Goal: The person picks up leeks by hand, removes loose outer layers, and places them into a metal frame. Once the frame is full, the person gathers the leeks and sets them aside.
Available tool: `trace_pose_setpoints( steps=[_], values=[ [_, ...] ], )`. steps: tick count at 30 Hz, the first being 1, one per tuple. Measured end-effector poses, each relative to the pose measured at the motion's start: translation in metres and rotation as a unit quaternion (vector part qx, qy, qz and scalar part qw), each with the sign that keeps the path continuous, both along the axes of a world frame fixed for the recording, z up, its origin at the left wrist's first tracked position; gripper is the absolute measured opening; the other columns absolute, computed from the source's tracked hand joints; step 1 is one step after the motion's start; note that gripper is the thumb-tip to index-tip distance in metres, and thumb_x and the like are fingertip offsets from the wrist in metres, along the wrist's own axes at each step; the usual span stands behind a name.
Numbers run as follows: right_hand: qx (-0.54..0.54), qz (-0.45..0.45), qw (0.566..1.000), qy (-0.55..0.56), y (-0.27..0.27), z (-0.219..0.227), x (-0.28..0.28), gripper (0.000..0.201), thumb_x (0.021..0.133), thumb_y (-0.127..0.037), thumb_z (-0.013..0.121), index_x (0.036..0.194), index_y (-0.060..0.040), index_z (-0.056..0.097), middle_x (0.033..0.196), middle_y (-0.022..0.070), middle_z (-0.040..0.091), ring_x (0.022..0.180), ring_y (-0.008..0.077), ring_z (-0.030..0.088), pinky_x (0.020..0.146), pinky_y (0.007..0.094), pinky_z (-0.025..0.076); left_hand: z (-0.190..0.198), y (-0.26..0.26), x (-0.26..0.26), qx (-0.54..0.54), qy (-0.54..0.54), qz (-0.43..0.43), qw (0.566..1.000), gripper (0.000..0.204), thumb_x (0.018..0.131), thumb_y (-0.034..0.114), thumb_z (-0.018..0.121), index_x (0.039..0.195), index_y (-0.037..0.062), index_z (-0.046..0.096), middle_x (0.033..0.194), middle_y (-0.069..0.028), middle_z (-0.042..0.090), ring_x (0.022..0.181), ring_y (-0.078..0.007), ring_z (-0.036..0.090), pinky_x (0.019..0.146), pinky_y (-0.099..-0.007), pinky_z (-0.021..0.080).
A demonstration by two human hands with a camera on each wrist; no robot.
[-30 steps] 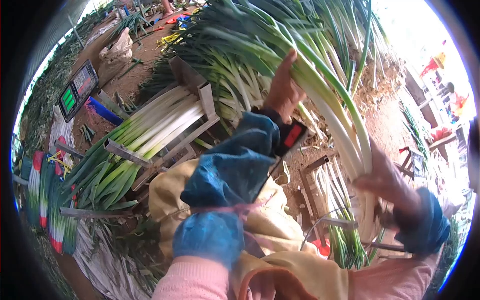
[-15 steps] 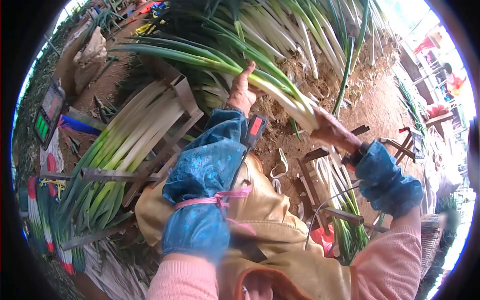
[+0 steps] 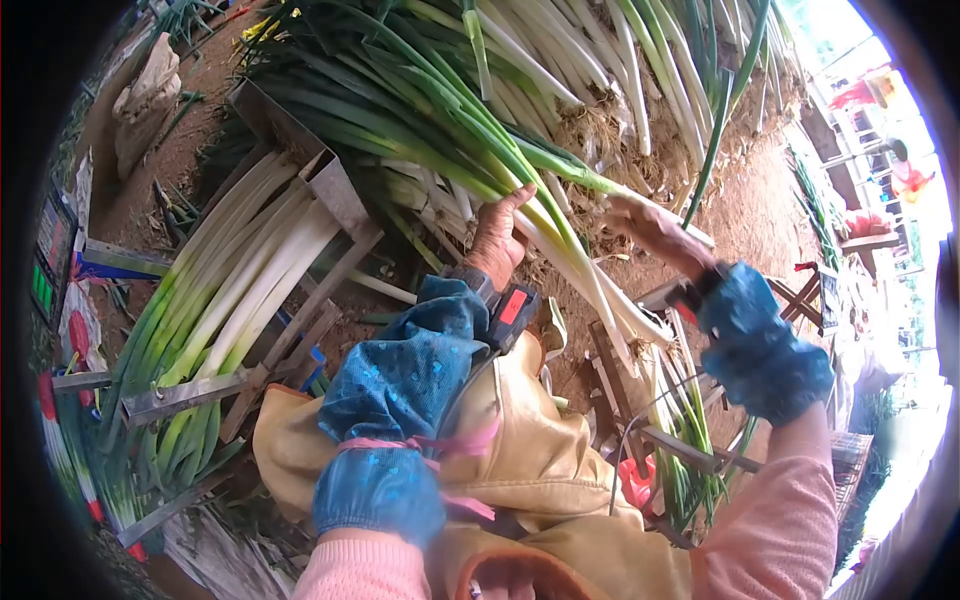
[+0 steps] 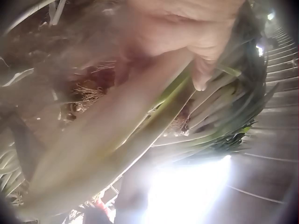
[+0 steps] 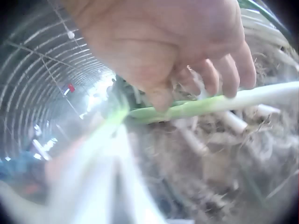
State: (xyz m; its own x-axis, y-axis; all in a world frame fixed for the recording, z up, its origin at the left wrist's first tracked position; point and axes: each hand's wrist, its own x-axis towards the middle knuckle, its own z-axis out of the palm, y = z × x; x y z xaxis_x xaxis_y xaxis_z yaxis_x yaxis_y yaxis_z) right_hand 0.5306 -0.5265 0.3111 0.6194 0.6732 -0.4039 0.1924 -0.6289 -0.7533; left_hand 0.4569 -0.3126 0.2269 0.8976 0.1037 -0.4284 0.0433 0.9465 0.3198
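My left hand (image 3: 497,238) grips a few long green onions (image 3: 560,250) around their pale shanks, roots toward the lower right, green leaves up to the left. In the left wrist view that hand (image 4: 182,32) has its fingers curled over the stalks (image 4: 135,135). My right hand (image 3: 655,232) is just right of the bunch, at a single stalk (image 3: 590,180) lying over the pile. The right wrist view shows the right hand (image 5: 173,51) with thumb and fingers bent down onto that stalk (image 5: 196,108).
A large pile of green onions (image 3: 590,60) lies beyond the hands, roots toward me. At left a metal rack (image 3: 340,190) holds a thick bundle (image 3: 230,260). A second frame (image 3: 680,445) with thinner stalks stands at lower right. A scale display (image 3: 45,270) is at far left.
The right hand has let go of the held bunch's lower end and moved up to another stalk. The left hand keeps its grip, and the bunch now hangs more steeply.
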Motion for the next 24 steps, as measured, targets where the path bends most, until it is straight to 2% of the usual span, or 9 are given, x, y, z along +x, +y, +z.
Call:
trace_pose_setpoints(
  steps=[1, 3, 6, 7, 14, 15, 17, 20, 24],
  values=[
    [-0.188, -0.013, 0.959, -0.213, 0.006, -0.007, 0.015, 0.058, 0.086, -0.033, 0.055, 0.131, -0.0015, 0.037, 0.127, 0.0175, 0.046, 0.110, 0.0301, 0.049, 0.091, 0.0411, 0.041, -0.001, 0.000, -0.003, -0.008, 0.001, -0.007, 1.000, 0.045, 0.069, 0.006, 0.074, 0.107, 0.0111, 0.052, 0.099, -0.0027, 0.057, 0.096, -0.0205, 0.055, 0.086, -0.0375, 0.046],
    [-0.245, -0.003, 0.881, -0.406, -0.008, -0.040, 0.038, 0.065, 0.078, -0.029, 0.063, 0.131, -0.0009, 0.037, 0.123, 0.0188, 0.045, 0.111, 0.0367, 0.045, 0.092, 0.0449, 0.038, -0.016, 0.002, -0.002, -0.026, -0.003, -0.017, 1.000, 0.047, 0.068, 0.006, 0.075, 0.108, 0.0120, 0.052, 0.100, -0.0019, 0.057, 0.097, -0.0198, 0.054, 0.087, -0.0374, 0.046],
    [-0.320, -0.019, 0.917, -0.237, -0.009, -0.060, 0.062, 0.047, 0.074, -0.032, 0.066, 0.111, -0.0044, 0.056, 0.100, 0.0181, 0.058, 0.096, 0.0331, 0.055, 0.082, 0.0437, 0.042, -0.011, 0.002, -0.007, -0.005, -0.004, 0.003, 1.000, 0.047, 0.068, 0.006, 0.075, 0.109, 0.0118, 0.052, 0.101, -0.0029, 0.056, 0.098, -0.0199, 0.053, 0.087, -0.0381, 0.046],
    [-0.272, -0.008, 0.919, -0.285, -0.010, -0.067, 0.061, 0.040, 0.074, -0.035, 0.065, 0.100, -0.0054, 0.060, 0.084, 0.0176, 0.060, 0.084, 0.0323, 0.059, 0.074, 0.0428, 0.043, -0.011, 0.003, -0.008, 0.005, -0.018, 0.007, 1.000, 0.046, 0.069, 0.007, 0.074, 0.109, 0.0113, 0.051, 0.100, -0.0033, 0.056, 0.098, -0.0206, 0.053, 0.087, -0.0384, 0.046],
    [-0.179, 0.058, 0.932, -0.311, 0.014, -0.045, 0.052, 0.036, 0.081, -0.041, 0.055, 0.084, -0.0064, 0.062, 0.071, 0.0090, 0.056, 0.064, 0.0208, 0.054, 0.057, 0.0360, 0.039, -0.027, 0.003, -0.011, 0.005, 0.019, -0.007, 1.000, 0.044, 0.071, 0.010, 0.074, 0.110, 0.0091, 0.053, 0.098, -0.0041, 0.058, 0.093, -0.0221, 0.056, 0.084, -0.0411, 0.046],
    [-0.169, 0.007, 0.965, -0.200, 0.039, -0.019, 0.035, 0.036, 0.085, -0.041, 0.050, 0.079, -0.0081, 0.062, 0.076, 0.0053, 0.059, 0.066, 0.0150, 0.054, 0.057, 0.0337, 0.037, -0.026, 0.001, -0.011, -0.011, 0.011, -0.009, 1.000, 0.042, 0.072, 0.012, 0.073, 0.109, 0.0087, 0.054, 0.097, -0.0049, 0.059, 0.091, -0.0220, 0.057, 0.080, -0.0393, 0.047],
    [-0.099, 0.022, 0.991, -0.084, 0.067, -0.005, 0.018, 0.038, 0.084, -0.043, 0.051, 0.088, -0.0066, 0.063, 0.090, 0.0079, 0.059, 0.078, 0.0165, 0.055, 0.065, 0.0342, 0.040, -0.021, 0.000, -0.014, -0.018, -0.017, -0.025, 0.999, 0.039, 0.074, 0.014, 0.073, 0.108, 0.0086, 0.054, 0.097, -0.0046, 0.059, 0.091, -0.0211, 0.057, 0.079, -0.0364, 0.048],
    [-0.178, 0.124, 0.976, -0.005, 0.120, 0.069, -0.032, 0.053, 0.079, -0.045, 0.056, 0.112, -0.0025, 0.054, 0.111, 0.0135, 0.054, 0.099, 0.0224, 0.052, 0.082, 0.0349, 0.041, -0.017, 0.009, -0.014, -0.073, -0.042, -0.007, 0.996, 0.037, 0.072, 0.012, 0.074, 0.103, 0.0093, 0.054, 0.092, -0.0032, 0.058, 0.086, -0.0198, 0.058, 0.076, -0.0354, 0.050],
    [-0.053, 0.079, 0.994, 0.059, 0.076, 0.005, -0.028, 0.103, 0.060, -0.037, 0.076, 0.139, -0.0006, 0.021, 0.127, 0.0197, 0.045, 0.117, 0.0295, 0.043, 0.098, 0.0350, 0.035, -0.017, 0.013, -0.014, -0.143, -0.027, 0.019, 0.989, 0.036, 0.071, 0.012, 0.075, 0.101, 0.0107, 0.054, 0.092, -0.0035, 0.057, 0.089, -0.0209, 0.057, 0.082, -0.0372, 0.048]
  ],
)
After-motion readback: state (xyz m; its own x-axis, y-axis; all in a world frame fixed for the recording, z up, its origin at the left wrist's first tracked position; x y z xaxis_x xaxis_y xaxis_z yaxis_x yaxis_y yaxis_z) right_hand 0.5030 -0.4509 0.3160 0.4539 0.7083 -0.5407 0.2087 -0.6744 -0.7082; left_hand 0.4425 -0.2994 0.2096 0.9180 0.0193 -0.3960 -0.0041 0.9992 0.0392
